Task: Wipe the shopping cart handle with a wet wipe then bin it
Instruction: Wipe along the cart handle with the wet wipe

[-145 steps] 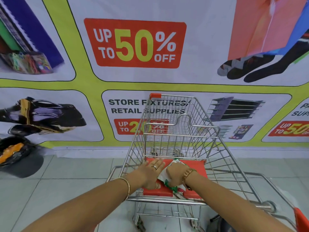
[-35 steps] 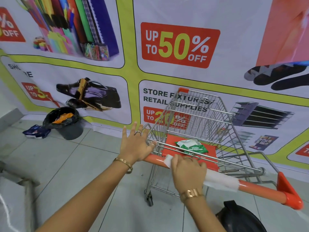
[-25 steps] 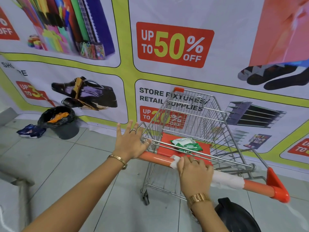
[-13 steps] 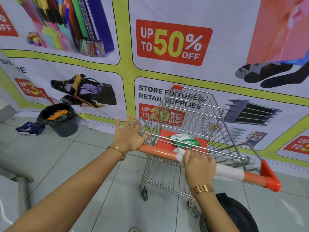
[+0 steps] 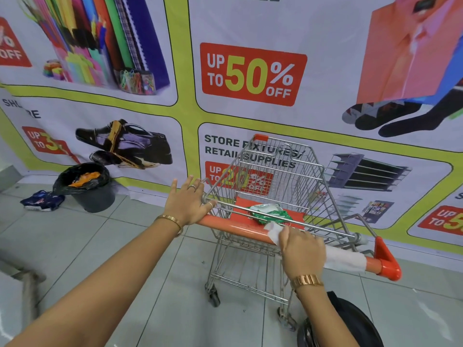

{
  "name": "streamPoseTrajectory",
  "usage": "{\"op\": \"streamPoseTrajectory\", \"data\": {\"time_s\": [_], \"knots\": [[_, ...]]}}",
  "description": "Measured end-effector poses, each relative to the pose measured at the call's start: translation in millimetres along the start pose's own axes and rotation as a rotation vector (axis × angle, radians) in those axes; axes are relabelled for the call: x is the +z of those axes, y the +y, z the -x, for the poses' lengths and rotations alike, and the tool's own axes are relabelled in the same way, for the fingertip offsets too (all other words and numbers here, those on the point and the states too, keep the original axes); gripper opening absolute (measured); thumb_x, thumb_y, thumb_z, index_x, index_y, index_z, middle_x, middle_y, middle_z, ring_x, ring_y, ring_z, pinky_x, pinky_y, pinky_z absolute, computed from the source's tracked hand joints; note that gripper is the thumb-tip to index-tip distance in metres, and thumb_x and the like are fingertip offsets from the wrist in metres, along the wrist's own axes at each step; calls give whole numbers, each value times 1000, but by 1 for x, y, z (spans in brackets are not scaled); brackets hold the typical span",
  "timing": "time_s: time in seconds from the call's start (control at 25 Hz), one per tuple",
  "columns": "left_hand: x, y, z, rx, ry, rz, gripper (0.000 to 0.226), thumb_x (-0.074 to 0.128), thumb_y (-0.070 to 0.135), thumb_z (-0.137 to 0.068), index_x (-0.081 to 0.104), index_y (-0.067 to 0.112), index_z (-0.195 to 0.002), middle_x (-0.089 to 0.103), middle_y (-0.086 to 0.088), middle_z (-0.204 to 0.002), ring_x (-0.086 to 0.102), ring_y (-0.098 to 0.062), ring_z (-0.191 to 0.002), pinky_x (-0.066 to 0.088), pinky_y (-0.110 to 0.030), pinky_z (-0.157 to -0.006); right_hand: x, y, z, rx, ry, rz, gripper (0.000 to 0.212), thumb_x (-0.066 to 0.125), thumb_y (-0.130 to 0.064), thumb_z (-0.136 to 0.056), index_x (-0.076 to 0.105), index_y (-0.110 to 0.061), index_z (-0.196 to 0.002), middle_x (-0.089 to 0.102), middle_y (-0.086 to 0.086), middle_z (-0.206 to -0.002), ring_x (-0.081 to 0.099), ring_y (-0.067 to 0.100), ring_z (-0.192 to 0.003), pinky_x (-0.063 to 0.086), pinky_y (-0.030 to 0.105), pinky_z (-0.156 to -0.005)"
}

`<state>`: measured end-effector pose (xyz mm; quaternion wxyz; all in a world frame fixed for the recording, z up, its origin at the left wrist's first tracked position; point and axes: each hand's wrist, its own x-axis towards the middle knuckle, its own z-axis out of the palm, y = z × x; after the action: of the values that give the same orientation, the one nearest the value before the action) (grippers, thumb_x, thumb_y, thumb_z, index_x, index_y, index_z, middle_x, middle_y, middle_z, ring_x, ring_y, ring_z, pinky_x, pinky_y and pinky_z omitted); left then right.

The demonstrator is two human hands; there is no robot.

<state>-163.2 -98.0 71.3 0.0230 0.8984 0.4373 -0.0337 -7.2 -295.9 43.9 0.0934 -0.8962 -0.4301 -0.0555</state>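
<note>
The right hand (image 5: 302,251) presses a white wet wipe (image 5: 344,259) around the orange cart handle (image 5: 233,226), fingers curled over it — the wipe trails past the hand toward the handle's red end cap. The left hand (image 5: 186,204) rests spread and flat on the handle's left end, gripping nothing. A black-lined bin (image 5: 86,186) stands on the floor well left of both hands, and a green wipe packet (image 5: 269,213) lies on the cart's seat just beyond the right hand.

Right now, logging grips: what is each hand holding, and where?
Right hand presses the wipe around the handle, mid-bar. Left hand rests open on its left end.
</note>
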Motion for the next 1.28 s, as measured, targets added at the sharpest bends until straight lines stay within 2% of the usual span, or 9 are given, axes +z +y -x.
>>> {"op": "streamPoseTrajectory", "data": {"time_s": [0.16, 0.32, 0.44, 0.52, 0.6, 0.68, 0.84, 1.04, 1.28], "knots": [[0, 10, 5, 1, 18, -33, 70, 21, 58, -91, 21, 15, -146, 19, -4, -158, 6, -21, -147, 3, -49, -118, -2, -28, -7, 79, 23, -61, 42, 20, -22, -81, 56, -19, -59, 66, 3, -58, 58, 23, -59, 29, 33, -65], [1, 8, 4, 5, -6, -36, 70, 20, 57, -92, 18, 14, -147, 17, -4, -158, 5, -19, -147, 2, -50, -119, -5, -61, -6, -100, 84, -55, 34, 23, -24, -75, 39, -23, -44, 57, 1, -37, 52, 18, -38, 31, 25, -51], [1, 4, 4, -7, -12, -36, 70, 20, 56, -92, 17, 13, -148, 16, -4, -159, 5, -19, -148, 2, -50, -119, -8, -9, 3, -166, 2, 75, 29, 32, -18, -73, 38, -25, -45, 55, 3, -34, 49, 16, -32, 26, 23, -47], [0, 7, 6, -2, -13, -30, 71, 21, 57, -92, 18, 13, -147, 16, -4, -159, 5, -20, -147, 2, -50, -119, -20, 17, 6, -74, -55, 137, 24, 43, -15, -80, 50, -24, -58, 65, 4, -53, 59, 20, -51, 32, 28, -56], [-2, 13, 9, 0, -19, -23, 72, 22, 58, -91, 20, 13, -147, 16, -4, -158, 5, -21, -147, 3, -50, -119, -23, 21, 4, -31, -100, 169, 19, 39, -16, -89, 55, -23, -82, 70, 3, -82, 61, 22, -78, 34, 33, -72], [-4, 17, 10, 0, -39, -33, 72, 22, 58, -91, 20, 13, -147, 16, -4, -158, 4, -21, -147, 3, -49, -118, -24, -8, -2, -83, -116, 126, 22, 35, -15, -91, 56, -19, -97, 69, 3, -93, 61, 23, -86, 35, 35, -80], [-2, 14, 9, -7, -40, -37, 72, 23, 59, -90, 22, 14, -146, 17, -3, -158, 5, -21, -147, 3, -50, -118, -25, -69, -12, -304, -159, 53, 25, 34, -13, -94, 53, -11, -110, 67, 9, -99, 63, 29, -89, 40, 36, -76], [0, 8, 7, 4, -33, -17, 72, 25, 58, -90, 23, 12, -146, 20, -5, -157, 7, -22, -147, 5, -51, -118, -27, -25, -7, -359, -180, 148, 20, 34, -18, -95, 48, -12, -109, 51, 5, -76, 51, 22, -66, 43, 31, -62], [-2, 17, 11, 15, -26, 5, 73, 25, 59, -90, 23, 12, -145, 20, -5, -157, 7, -21, -147, 5, -49, -118, -28, -31, -12, -304, -211, 113, 25, 32, -14, -94, 50, -12, -111, 65, 13, -105, 61, 32, -95, 46, 38, -79]]}}
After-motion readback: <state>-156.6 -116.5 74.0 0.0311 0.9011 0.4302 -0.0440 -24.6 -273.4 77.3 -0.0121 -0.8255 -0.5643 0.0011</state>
